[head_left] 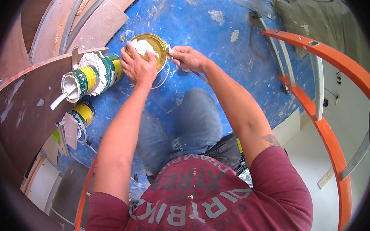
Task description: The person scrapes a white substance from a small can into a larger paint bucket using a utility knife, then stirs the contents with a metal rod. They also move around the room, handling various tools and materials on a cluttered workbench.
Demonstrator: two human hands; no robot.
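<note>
A round metal can (160, 43) with a gold-coloured inside holds a lump of white paste (143, 47). Its thin wire handle (165, 78) hangs toward me. My left hand (139, 68) grips the near left side, with fingers spread over the rim and partly hiding the paste. At the right rim, my right hand (191, 59) is closed, thumb and fingers pinched together. A narrow pale piece shows between these fingers and the can, and a thin strip sticks out below the hand; I cannot make out what it is.
Left of the can lie green-and-yellow tins (87, 79) smeared with white, one with a pale flat stick (63, 97) in it. Another tin (85, 111) stands nearer. Curved boards (29, 84) fill the left. An orange ladder (317, 111) is at right on the paint-stained blue floor (221, 30).
</note>
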